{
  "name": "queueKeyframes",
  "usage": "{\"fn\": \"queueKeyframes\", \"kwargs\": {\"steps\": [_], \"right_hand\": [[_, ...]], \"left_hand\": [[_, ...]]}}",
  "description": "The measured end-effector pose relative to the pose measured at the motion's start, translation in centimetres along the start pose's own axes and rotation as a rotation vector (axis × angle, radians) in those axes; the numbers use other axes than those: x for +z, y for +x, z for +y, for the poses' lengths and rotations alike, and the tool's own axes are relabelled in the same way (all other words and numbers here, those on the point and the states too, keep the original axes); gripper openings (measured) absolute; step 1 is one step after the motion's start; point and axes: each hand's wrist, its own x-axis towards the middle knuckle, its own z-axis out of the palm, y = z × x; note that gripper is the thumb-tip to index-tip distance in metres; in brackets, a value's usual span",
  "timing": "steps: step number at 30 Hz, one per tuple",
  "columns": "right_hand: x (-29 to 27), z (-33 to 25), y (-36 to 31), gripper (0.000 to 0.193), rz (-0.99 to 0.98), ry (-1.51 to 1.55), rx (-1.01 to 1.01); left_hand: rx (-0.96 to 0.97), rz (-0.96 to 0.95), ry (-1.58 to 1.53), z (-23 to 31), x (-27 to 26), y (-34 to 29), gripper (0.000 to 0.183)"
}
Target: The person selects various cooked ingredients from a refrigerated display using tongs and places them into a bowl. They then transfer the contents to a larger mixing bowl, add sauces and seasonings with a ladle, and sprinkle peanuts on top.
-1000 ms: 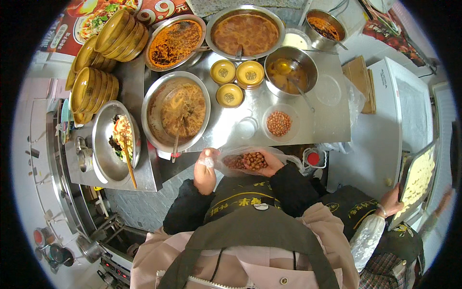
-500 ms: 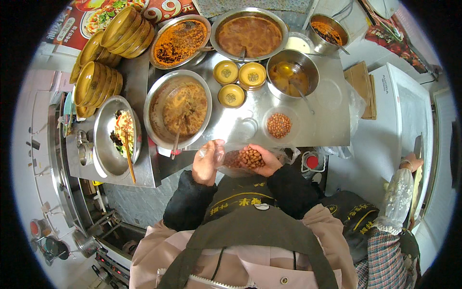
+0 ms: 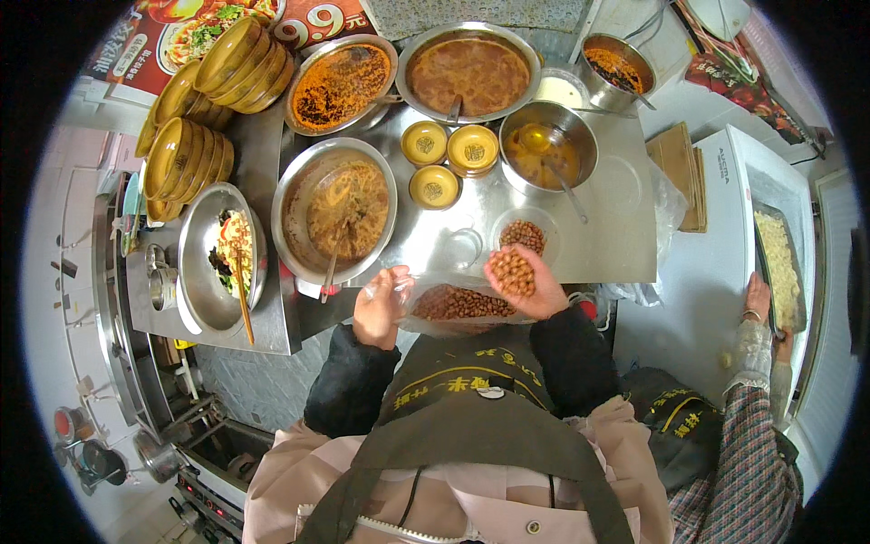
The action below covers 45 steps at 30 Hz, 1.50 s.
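Note:
At the table's front edge, a clear plastic bag hangs wide, with many reddish-brown peanuts in it. My left hand is closed on the bag's left rim. Palm up, my right hand cups a heaped handful of peanuts above the bag's right end. Just beyond that hand stands a shallow, clear round container holding more peanuts, partly hidden by the handful. Left of it, a clear round plastic piece lies on the steel table.
Large steel basins of sauce and soup and an oil pot surround small yellow bowls. Leftward are stacked bowls and a basin with chopsticks. At right, a co-worker's hand touches a tray over a white freezer.
My right hand has risen out of the bag with peanuts, moving right and toward the round container. The bag now gapes wider. At right, the co-worker's tray has tilted into view, showing pale food.

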Motion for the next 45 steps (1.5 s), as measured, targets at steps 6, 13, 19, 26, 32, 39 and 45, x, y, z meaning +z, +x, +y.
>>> {"fn": "queueKeyframes", "kwargs": {"steps": [6, 13, 19, 26, 32, 39, 45], "right_hand": [[0.0, -3.9, 2.3, 0.021, 0.317, -0.658, -0.353], [-1.1, -2.9, 3.2, 0.025, 0.3, -1.578, -0.829], [-2.1, 4.2, 1.2, 0.029, -0.387, -1.685, -0.098], [-8.2, 8.6, 8.2, 0.046, 0.092, -2.144, -0.308], [-9.2, 8.9, 8.5, 0.051, -0.205, -1.846, 0.149], [-5.3, 7.4, 5.4, 0.032, 0.038, -0.884, 0.317], [-2.9, 5.6, 3.8, 0.031, -0.045, -0.377, 0.394]], "left_hand": [[-0.009, 0.023, 0.021, 0.1, 0.5, 0.1, 0.032], [0.066, 0.02, 0.024, -0.3, 0.5, -0.2, 0.032], [0.032, 0.013, 0.018, -0.4, 0.9, -0.8, 0.032], [-0.003, 0.002, 0.064, -0.2, 1.7, -2.1, 0.029], [0.042, 0.008, 0.059, -0.1, 1.9, -1.4, 0.029], [-0.003, 0.043, 0.033, 0.3, 1.2, -0.9, 0.03], [-0.017, 0.017, 0.01, 0.2, 1.1, -0.6, 0.031]]}}
